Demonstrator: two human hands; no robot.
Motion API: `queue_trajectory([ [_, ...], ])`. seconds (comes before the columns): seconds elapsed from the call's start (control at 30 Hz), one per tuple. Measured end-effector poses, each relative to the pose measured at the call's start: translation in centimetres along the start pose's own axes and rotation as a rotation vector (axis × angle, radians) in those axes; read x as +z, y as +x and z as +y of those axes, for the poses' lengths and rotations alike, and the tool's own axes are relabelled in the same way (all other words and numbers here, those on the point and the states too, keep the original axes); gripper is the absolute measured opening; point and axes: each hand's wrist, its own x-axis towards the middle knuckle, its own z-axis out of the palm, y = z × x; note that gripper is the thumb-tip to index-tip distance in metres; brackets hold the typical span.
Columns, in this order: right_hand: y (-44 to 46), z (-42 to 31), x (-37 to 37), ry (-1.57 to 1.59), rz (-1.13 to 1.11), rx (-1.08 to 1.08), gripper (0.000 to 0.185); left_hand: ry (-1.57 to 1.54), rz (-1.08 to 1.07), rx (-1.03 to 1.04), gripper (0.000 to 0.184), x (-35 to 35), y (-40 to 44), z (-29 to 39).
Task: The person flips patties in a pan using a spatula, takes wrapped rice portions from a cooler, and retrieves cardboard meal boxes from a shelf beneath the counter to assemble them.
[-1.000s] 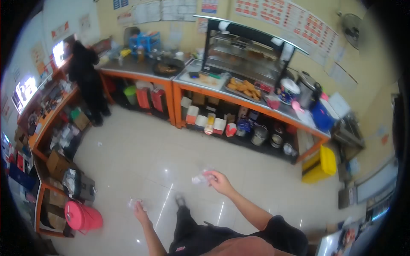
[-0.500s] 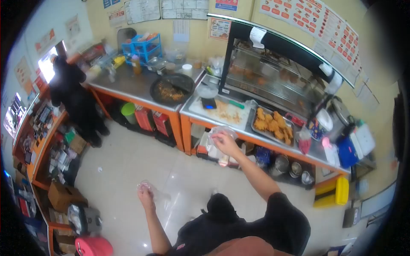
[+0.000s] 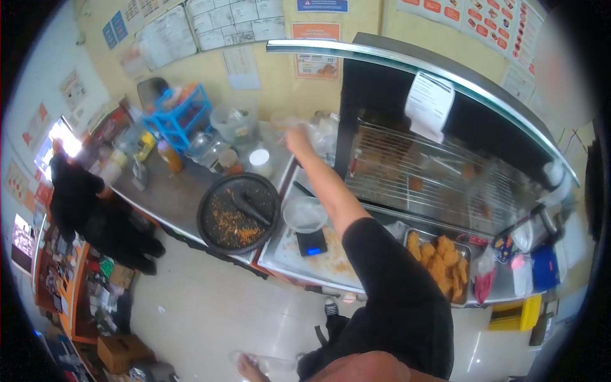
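My right hand (image 3: 296, 139) reaches over the counter toward the clear plastic bags (image 3: 323, 137) beside the warming cabinet. It is smeared by motion, with clear plastic about its fingers; its grip cannot be made out. Low in the view, my left hand (image 3: 249, 368) is closed on thin clear plastic (image 3: 277, 365) above the floor; whether this is a bag or a glove is unclear. Below my right arm, a clear bowl (image 3: 305, 214) sits by a digital scale (image 3: 312, 243) with a lit display. A large black mortar (image 3: 205, 219) with a pestle (image 3: 249, 207) holds crumbly orange-brown bits.
Fried chicken (image 3: 442, 261) fills a metal tray (image 3: 466, 270) on the right. The glass warming cabinet (image 3: 420, 169) stands behind it. A blue rack (image 3: 181, 121), a white-lidded jar (image 3: 259, 159) and containers line the back. Another person (image 3: 95, 197) stands at the far left.
My right hand has moved up and left from the counter's front edge to its back. My left hand has dropped lower in view. The camera has come closer to the counter.
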Motion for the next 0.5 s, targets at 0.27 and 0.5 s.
queue_trajectory([
  [0.27, 0.2, 0.3, -2.7, 0.141, 0.244, 0.405, 0.032, -0.066, -0.183, 0.023, 0.037, 5.5, 1.4, 0.0],
  [0.5, -35.8, -14.8, -8.5, 1.131, -0.503, -0.724, 0.045, 0.084, -0.824, 0.141, 0.020, 17.0, -1.4, 10.7],
])
